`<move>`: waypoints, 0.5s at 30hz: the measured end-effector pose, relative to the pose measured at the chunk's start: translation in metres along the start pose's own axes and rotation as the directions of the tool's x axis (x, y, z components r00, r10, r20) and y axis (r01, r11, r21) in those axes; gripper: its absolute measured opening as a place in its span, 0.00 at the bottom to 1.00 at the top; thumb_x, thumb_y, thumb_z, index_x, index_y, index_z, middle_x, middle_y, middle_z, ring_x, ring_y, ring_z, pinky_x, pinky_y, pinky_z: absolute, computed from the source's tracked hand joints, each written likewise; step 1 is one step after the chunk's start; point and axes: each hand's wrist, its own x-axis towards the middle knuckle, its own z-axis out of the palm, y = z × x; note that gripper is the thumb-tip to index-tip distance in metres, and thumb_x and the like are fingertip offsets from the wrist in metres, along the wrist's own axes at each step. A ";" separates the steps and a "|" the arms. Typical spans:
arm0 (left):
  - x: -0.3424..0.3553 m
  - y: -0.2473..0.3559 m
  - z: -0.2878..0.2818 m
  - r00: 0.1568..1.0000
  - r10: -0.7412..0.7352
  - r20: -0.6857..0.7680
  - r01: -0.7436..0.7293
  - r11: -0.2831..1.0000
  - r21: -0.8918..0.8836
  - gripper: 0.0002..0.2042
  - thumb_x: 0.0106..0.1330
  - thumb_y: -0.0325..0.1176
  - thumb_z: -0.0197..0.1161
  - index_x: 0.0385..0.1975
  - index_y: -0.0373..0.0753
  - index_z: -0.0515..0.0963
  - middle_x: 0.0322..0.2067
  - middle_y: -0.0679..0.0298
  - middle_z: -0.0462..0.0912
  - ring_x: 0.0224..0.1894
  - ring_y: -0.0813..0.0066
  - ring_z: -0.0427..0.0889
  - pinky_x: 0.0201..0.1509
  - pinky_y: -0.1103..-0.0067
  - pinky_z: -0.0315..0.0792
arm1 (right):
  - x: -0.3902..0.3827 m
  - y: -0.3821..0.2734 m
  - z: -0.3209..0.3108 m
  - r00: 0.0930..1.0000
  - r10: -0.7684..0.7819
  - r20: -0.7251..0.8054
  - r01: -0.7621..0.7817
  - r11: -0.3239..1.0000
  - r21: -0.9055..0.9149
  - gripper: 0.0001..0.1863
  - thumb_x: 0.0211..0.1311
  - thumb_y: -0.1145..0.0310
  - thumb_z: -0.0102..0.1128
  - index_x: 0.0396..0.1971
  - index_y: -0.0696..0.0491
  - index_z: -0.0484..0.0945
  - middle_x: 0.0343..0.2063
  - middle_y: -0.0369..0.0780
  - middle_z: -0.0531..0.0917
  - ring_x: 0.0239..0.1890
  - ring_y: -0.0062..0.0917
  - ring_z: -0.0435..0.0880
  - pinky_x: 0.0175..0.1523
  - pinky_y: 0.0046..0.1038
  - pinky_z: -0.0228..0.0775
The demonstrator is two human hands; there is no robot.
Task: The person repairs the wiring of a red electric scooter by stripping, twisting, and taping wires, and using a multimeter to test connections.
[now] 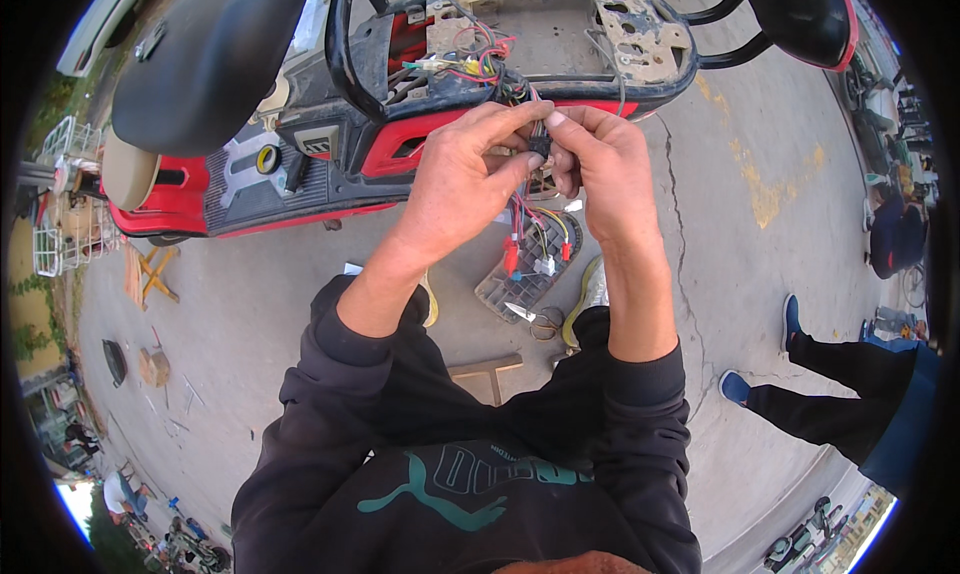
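Note:
Both my hands meet at the side of a red and black electric scooter (430, 124). Between my fingers is a small black wire connector (541, 146), with wires running up from it. My left hand (470, 169) pinches it from the left, thumb and forefinger closed. From the other side my right hand (606, 164) grips it, thumb uppermost. Coloured wires (485, 62) spill out of the scooter's opened body above. Below my hands dangle more wires ending in a red connector (512, 254) and a white connector (544, 265). My fingers partly cover the black connector.
A ribbed plastic panel (500, 284) lies on the ground between my feet, a knife (519, 312) at its edge. Yellow tape (268, 160) rests on the scooter's footboard. A black seat (210, 64) rises at upper left. Another person's legs (820, 404) are at right.

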 end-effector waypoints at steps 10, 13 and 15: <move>-0.001 -0.009 0.003 0.996 -0.088 -0.022 0.082 0.977 -0.199 0.25 0.63 0.15 0.66 0.61 0.36 0.77 0.47 0.67 0.81 0.48 0.83 0.81 0.49 0.84 0.76 | 0.003 0.004 -0.006 0.983 0.141 0.115 -0.168 0.949 0.267 0.10 0.71 0.66 0.60 0.30 0.53 0.77 0.19 0.29 0.73 0.18 0.15 0.71 0.24 0.19 0.59; -0.001 -0.007 -0.001 0.996 -0.088 -0.001 0.084 0.958 -0.274 0.24 0.63 0.15 0.66 0.61 0.34 0.76 0.48 0.65 0.81 0.49 0.81 0.81 0.50 0.83 0.77 | 0.005 0.010 -0.008 0.972 0.154 0.179 -0.211 0.907 0.364 0.10 0.72 0.65 0.59 0.30 0.53 0.76 0.19 0.28 0.72 0.20 0.15 0.69 0.25 0.20 0.59; -0.003 -0.011 -0.003 0.996 -0.081 -0.033 0.068 0.954 -0.291 0.23 0.63 0.15 0.66 0.59 0.34 0.75 0.48 0.63 0.81 0.49 0.80 0.82 0.52 0.82 0.77 | 0.005 0.008 -0.005 0.968 0.168 0.188 -0.229 0.897 0.378 0.10 0.72 0.65 0.59 0.30 0.52 0.76 0.19 0.28 0.72 0.20 0.15 0.69 0.25 0.20 0.58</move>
